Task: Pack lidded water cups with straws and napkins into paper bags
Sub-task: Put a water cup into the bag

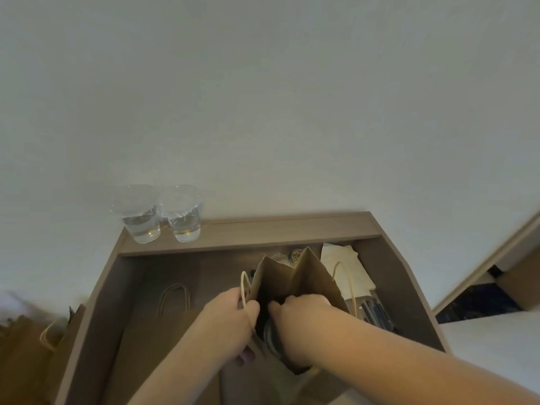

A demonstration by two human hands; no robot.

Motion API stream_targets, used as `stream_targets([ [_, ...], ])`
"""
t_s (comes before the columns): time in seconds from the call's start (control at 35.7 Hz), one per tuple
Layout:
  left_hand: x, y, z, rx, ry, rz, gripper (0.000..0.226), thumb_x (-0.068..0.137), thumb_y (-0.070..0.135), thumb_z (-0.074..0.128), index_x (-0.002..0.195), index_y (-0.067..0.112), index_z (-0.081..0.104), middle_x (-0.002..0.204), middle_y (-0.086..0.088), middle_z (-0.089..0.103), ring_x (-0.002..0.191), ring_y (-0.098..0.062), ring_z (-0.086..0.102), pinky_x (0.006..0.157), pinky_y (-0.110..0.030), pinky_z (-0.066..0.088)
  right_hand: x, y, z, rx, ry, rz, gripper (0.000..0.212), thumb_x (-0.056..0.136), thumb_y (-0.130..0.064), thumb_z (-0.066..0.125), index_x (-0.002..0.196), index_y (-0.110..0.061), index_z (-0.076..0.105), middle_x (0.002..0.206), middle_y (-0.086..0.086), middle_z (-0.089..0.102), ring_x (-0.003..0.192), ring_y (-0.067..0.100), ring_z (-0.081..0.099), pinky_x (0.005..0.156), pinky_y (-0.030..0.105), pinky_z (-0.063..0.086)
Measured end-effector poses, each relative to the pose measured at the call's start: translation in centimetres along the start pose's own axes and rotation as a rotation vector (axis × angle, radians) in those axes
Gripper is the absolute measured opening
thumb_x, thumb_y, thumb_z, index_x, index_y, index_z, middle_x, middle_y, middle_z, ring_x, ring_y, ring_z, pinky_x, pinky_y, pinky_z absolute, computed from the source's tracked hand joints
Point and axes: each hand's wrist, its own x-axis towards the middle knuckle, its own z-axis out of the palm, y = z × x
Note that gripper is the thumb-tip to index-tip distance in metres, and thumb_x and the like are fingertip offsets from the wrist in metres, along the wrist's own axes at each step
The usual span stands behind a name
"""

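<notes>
An open brown paper bag (309,276) stands in the middle of the brown table (140,276). My left hand (230,320) grips the bag's left edge by its twine handle. My right hand (304,320) reaches down into the bag's mouth with curled fingers; what it holds is hidden, though a dark round shape shows inside the bag. Two clear lidded cups of water (137,213) (182,213) stand side by side on the raised back ledge at the left. White napkins (347,264) lie behind the bag on the right, and a clear pack of dark straws (375,312) lies beside it.
A flat paper bag with twine handles (175,299) lies on the table left of the open one. More brown bags (26,346) sit off the table's left side. A white wall rises behind the ledge. A cardboard box (520,276) is at the far right.
</notes>
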Motion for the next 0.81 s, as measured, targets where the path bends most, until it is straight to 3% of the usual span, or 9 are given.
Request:
stream_targets([
  [0.08, -0.6, 0.2, 0.3, 0.026, 0.017, 0.024, 0.017, 0.094, 0.027, 0.044, 0.089, 0.021, 0.059, 0.071, -0.007, 0.061, 0.049, -0.028, 0.069, 0.046, -0.031, 0.051, 2.0, -0.6, 1.2, -0.006, -0.034, 0.012, 0.06, 0.107, -0.026, 0.059, 0.159, -0.015, 0.033, 0.14, 0.017, 0.059, 0.123, 0.042, 0.062, 0.087, 0.051, 0.049],
  [0.2, -1.2, 0.1, 0.5, 0.059, 0.028, 0.043, 0.017, 0.093, 0.029, 0.045, 0.087, 0.025, 0.06, 0.066, -0.004, 0.065, 0.05, -0.026, 0.071, 0.049, -0.032, 0.055, 2.5, -0.9, 1.5, 0.001, -0.05, -0.009, 0.059, 0.112, -0.034, 0.049, 0.165, -0.019, 0.028, 0.155, 0.019, 0.047, 0.136, 0.042, 0.054, 0.109, 0.057, 0.048],
  [0.31, -1.1, 0.0, 0.4, 0.089, 0.048, 0.035, 0.017, 0.099, 0.023, 0.044, 0.092, 0.027, 0.059, 0.075, -0.009, 0.07, 0.054, -0.028, 0.075, 0.048, -0.032, 0.056, -1.2, 0.0, -0.4, 0.152, 0.065, -0.061, 0.049, 0.107, -0.031, 0.061, 0.152, -0.02, 0.046, 0.14, 0.012, 0.057, 0.12, 0.034, 0.064, 0.099, 0.047, 0.055],
  [0.45, -1.1, -0.2, -0.2, 0.124, 0.088, 0.061, 0.013, 0.1, 0.027, 0.049, 0.1, 0.029, 0.062, 0.071, -0.005, 0.076, 0.055, -0.024, 0.076, 0.05, -0.033, 0.059, -10.0, 5.0, -4.1, 0.646, 0.543, -0.264, 0.016, 0.105, -0.046, 0.057, 0.107, -0.036, 0.07, 0.091, -0.014, 0.071, 0.082, 0.003, 0.066, 0.07, 0.02, 0.054],
  [0.53, -1.1, -0.3, -0.3, 0.125, 0.12, 0.059, 0.013, 0.103, 0.029, 0.05, 0.11, 0.031, 0.061, 0.077, -0.005, 0.075, 0.058, -0.019, 0.076, 0.052, -0.026, 0.057, -13.6, 9.7, -3.3, 0.982, 1.108, -0.165, 0.015, 0.101, -0.044, 0.06, 0.099, -0.042, 0.074, 0.074, -0.015, 0.069, 0.059, 0.004, 0.06, 0.051, 0.011, 0.042],
  [0.59, -1.0, -0.3, -0.2, 0.12, 0.13, 0.062, 0.018, 0.105, 0.028, 0.052, 0.122, 0.03, 0.058, 0.082, -0.006, 0.075, 0.059, -0.016, 0.076, 0.052, -0.022, 0.055, -13.5, 13.0, -1.0, 1.136, 1.271, 0.065, 0.019, 0.095, -0.047, 0.062, 0.099, -0.037, 0.078, 0.061, -0.013, 0.062, 0.05, 0.001, 0.05, 0.052, 0.018, 0.041],
  [0.64, -0.9, -0.3, -0.1, 0.12, 0.14, 0.076, 0.023, 0.105, 0.023, 0.053, 0.127, 0.025, 0.058, 0.081, -0.008, 0.074, 0.058, -0.016, 0.075, 0.052, -0.021, 0.054, -11.0, 15.7, 2.5, 1.178, 1.116, 0.31, 0.014, 0.095, -0.044, 0.066, 0.095, -0.037, 0.079, 0.061, -0.012, 0.063, 0.052, -0.002, 0.053, 0.06, 0.025, 0.046],
  [0.76, -0.8, -0.5, 0.1, 0.115, 0.184, 0.1, 0.025, 0.105, 0.023, 0.053, 0.128, 0.025, 0.06, 0.079, -0.008, 0.075, 0.061, -0.018, 0.076, 0.053, -0.023, 0.056, -4.1, 17.0, 13.1, 0.918, 0.414, 0.607, 0.006, 0.099, -0.036, 0.066, 0.093, -0.035, 0.069, 0.093, -0.009, 0.074, 0.085, 0.008, 0.068, 0.085, 0.038, 0.063],
  [0.81, -0.6, -0.6, 0.3, 0.106, 0.192, 0.097, 0.026, 0.104, 0.025, 0.053, 0.129, 0.027, 0.061, 0.079, -0.007, 0.076, 0.062, -0.017, 0.076, 0.053, -0.024, 0.056, -1.8, 16.5, 17.9, 0.9, 0.242, 0.687, 0.007, 0.095, -0.043, 0.068, 0.093, -0.036, 0.067, 0.09, -0.01, 0.072, 0.081, 0.008, 0.069, 0.081, 0.036, 0.065],
])
